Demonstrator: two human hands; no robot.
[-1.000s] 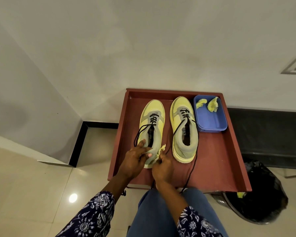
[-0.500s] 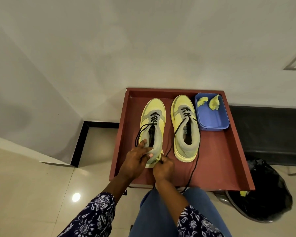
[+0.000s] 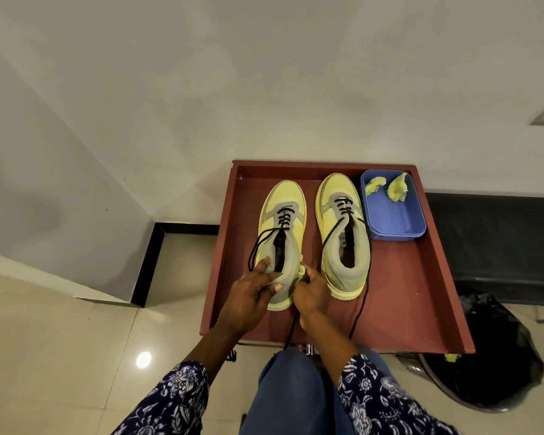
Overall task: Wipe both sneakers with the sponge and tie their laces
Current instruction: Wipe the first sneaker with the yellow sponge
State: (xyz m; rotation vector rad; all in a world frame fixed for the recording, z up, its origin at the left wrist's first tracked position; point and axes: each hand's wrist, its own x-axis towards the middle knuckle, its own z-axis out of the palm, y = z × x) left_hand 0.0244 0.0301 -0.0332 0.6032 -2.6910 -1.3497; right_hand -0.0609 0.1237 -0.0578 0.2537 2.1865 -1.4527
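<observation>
1. The left hand (image 3: 248,298) holds the heel of the left sneaker (image 3: 281,243), with its fingers curled over the grey collar.
2. The right hand (image 3: 310,293) pinches a small yellow sponge (image 3: 301,271) against the right side of that same heel.
3. Since a second ago, both hands have stayed on the heel; the right hand has slid a little up along the side.
4. The left sneaker is yellow with a grey top and black laces (image 3: 266,243). The laces are loose and hang over the left side.
5. Just to the right of the hands sits the right sneaker (image 3: 343,233). Its black lace trails down off the red tray (image 3: 421,309).
6. Further right and back is a blue tub (image 3: 399,227) with two yellow sponge bits inside.
7. There is a small label inside the right sneaker, too tiny to read.
</observation>
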